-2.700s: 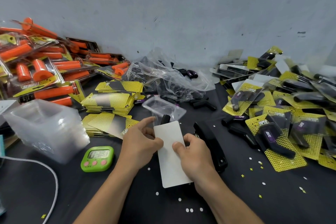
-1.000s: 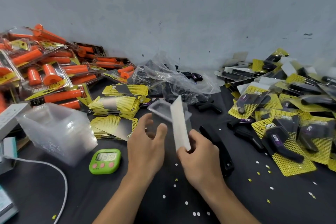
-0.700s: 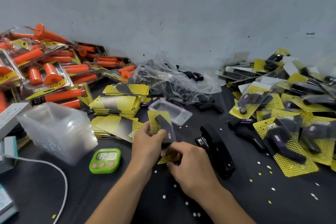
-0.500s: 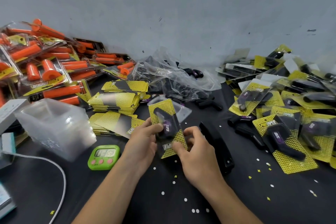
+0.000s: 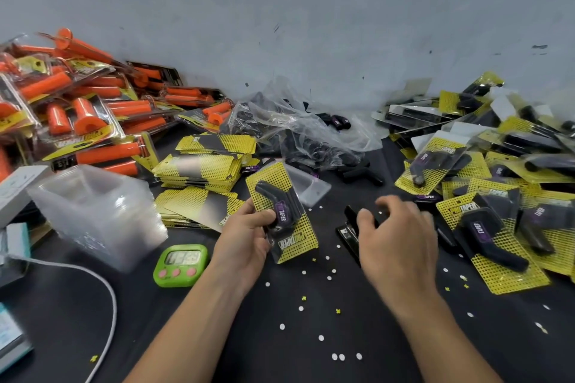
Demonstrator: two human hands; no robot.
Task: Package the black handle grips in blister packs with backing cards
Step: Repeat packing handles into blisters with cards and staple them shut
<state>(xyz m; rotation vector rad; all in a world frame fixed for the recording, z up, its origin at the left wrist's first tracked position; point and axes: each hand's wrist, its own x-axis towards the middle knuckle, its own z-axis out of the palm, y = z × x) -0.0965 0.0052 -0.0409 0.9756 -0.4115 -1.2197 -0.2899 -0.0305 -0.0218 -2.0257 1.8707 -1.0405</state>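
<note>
My right hand (image 5: 401,236) has let go of the pack and swung out toward 3 o'clock, fingers loosely spread over the black stapler (image 5: 350,228); whether they touch it I cannot tell. My left hand (image 5: 245,236) pinches the clear plastic blister pack (image 5: 294,207) against its yellow dotted backing card (image 5: 300,242), the black handle grip (image 5: 269,191) inside. A green digital timer (image 5: 180,264) lies at 8 o'clock of that hand.

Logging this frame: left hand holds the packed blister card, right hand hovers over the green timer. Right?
Not quite. In the head view the right hand hovers over the black stapler, not the green timer, which lies left of the left hand. The left hand does hold the packed blister card.
</note>
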